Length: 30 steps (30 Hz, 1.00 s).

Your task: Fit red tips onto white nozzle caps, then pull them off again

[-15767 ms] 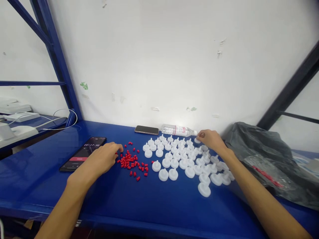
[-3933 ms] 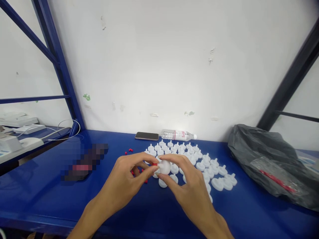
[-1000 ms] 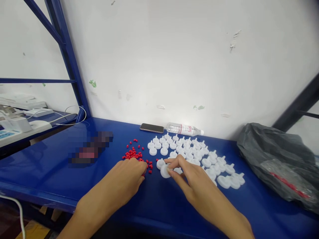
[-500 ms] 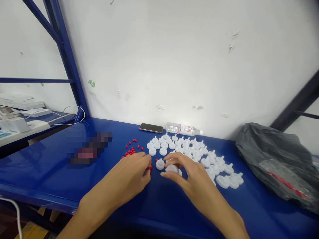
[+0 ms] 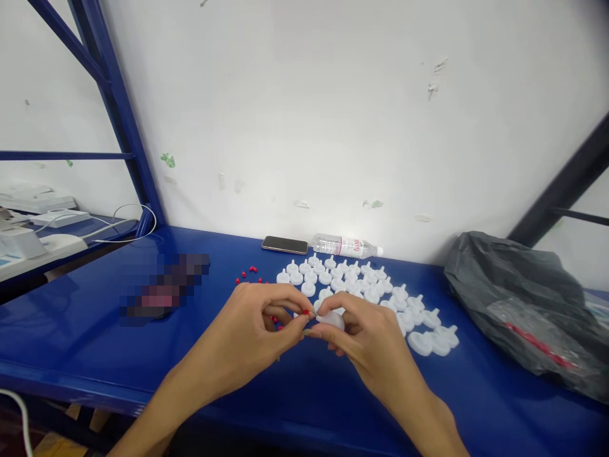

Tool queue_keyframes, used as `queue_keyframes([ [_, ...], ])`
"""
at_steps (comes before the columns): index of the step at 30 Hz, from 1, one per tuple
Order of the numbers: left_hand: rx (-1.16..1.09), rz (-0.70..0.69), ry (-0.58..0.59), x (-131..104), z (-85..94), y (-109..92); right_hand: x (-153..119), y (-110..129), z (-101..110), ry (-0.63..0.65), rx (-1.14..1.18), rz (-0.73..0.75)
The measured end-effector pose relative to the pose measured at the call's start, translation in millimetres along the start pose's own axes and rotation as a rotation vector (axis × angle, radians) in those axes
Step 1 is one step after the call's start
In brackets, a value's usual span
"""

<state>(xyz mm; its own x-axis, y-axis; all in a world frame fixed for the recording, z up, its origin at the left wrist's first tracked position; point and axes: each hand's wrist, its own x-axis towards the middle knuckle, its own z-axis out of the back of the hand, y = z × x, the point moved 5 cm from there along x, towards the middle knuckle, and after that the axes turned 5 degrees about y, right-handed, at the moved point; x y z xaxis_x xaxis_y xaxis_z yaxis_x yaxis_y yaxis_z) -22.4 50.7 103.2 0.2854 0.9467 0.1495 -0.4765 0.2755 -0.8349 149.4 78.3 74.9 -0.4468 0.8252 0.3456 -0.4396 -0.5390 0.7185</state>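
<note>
Between thumb and fingertips, my left hand point(image 5: 271, 324) pinches a small red cap point(image 5: 306, 312). My right hand point(image 5: 366, 324) is closed round a white round plastic piece with a narrow spout point(image 5: 332, 319), its spout turned left toward the red cap. The fingertips of both hands almost meet above the blue table point(image 5: 266, 400). Behind and right of my hands stand several more white spouted pieces point(image 5: 366, 279), mostly with spouts up. Loose red caps point(image 5: 252, 269) lie beyond my left hand, which hides part of them.
A phone point(image 5: 284, 245) and a clear plastic bottle point(image 5: 347, 245) lie along the wall. At the right sits a dark plastic bag point(image 5: 514, 298) with a clear packet of red pieces point(image 5: 542, 346) on it. A blurred dark object point(image 5: 166, 289) lies at left.
My left hand has come up from the red caps and moved right with one pinched. My right hand has turned the white piece so its spout faces left. The hands are now close together.
</note>
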Motion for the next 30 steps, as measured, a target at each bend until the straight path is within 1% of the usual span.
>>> queue_keyframes([
  [2, -0.027, -0.002, 0.004, 0.3, -1.5, -0.5, 0.0, 0.3, 0.9, -0.027, 0.004, 0.021],
  [5, -0.063, -0.002, 0.017, 0.7, -2.8, 1.0, 0.6, 0.7, -0.1, -0.03, 0.104, 0.026],
  [8, -0.064, -0.008, -0.011, 1.4, -1.3, 3.6, 1.1, 3.0, -1.1, -0.023, 0.165, 0.034],
  [10, -0.053, -0.022, -0.041, 2.3, 0.3, 4.3, 1.2, 6.5, -0.7, -0.023, 0.11, 0.068],
  [13, -0.03, -0.041, -0.069, 4.0, 1.7, 4.0, 1.0, 12.6, -0.3, -0.008, -0.036, 0.131],
  [17, 0.03, -0.051, -0.102, 4.3, 3.4, 3.4, -0.7, 16.7, 0.6, -0.029, -0.146, 0.161],
  [20, 0.052, -0.061, -0.083, 3.0, 2.8, 2.4, -2.5, 18.5, 0.7, -0.047, -0.143, 0.178],
  [22, 0.113, -0.072, -0.08, 1.8, 2.9, 1.0, -3.1, 18.6, 0.1, -0.048, -0.125, 0.185],
  [26, 0.3, -0.095, -0.079, 0.1, 2.0, -1.0, -3.0, 13.4, 1.8, -0.103, -0.141, 0.142],
  [30, 0.365, -0.112, -0.04, -1.4, -1.0, -0.7, -3.5, 8.1, 3.1, -0.143, -0.156, 0.12],
])
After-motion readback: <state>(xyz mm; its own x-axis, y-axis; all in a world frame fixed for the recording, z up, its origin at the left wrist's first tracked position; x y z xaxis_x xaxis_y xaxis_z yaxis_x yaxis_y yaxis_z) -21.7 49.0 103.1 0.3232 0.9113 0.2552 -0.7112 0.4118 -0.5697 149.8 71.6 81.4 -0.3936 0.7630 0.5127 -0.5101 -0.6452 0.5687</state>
